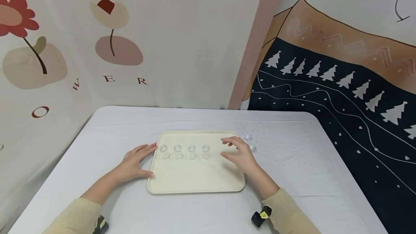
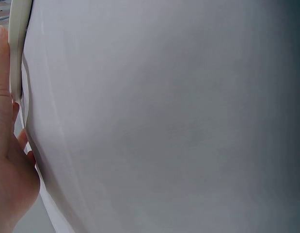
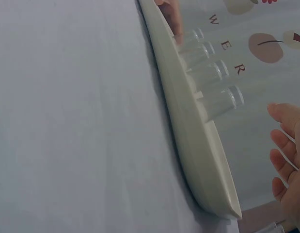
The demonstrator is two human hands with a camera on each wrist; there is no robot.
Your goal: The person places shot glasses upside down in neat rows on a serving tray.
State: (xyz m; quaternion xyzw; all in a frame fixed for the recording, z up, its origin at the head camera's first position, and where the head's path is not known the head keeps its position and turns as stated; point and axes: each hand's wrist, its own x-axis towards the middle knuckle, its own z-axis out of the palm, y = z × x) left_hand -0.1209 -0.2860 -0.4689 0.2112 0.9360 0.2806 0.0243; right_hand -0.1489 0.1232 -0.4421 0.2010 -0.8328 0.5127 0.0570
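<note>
Several small clear glasses [image 1: 192,152] stand upright in a row on the cream tray [image 1: 195,185], towards its left and middle. My left hand [image 1: 134,163] touches the tray's left edge, its fingers extended at the upper corner and its thumb lower down. In the left wrist view the thumb of that hand [image 2: 4,111] lies along the tray's rim [image 2: 18,53]. Above the tray's right part hovers my right hand [image 1: 240,154], holding nothing, its fingers apart and slightly bent. The right wrist view has this hand [image 3: 290,150] beyond the nearest glass [image 3: 220,103].
More clear glasses [image 1: 247,135] are on the white tablecloth [image 1: 292,169] just past the tray's right edge, partly hidden by the right hand. A printed curtain [image 1: 182,46] hangs behind the table, and a dark cloth with tree shapes [image 1: 325,96] hangs at the right.
</note>
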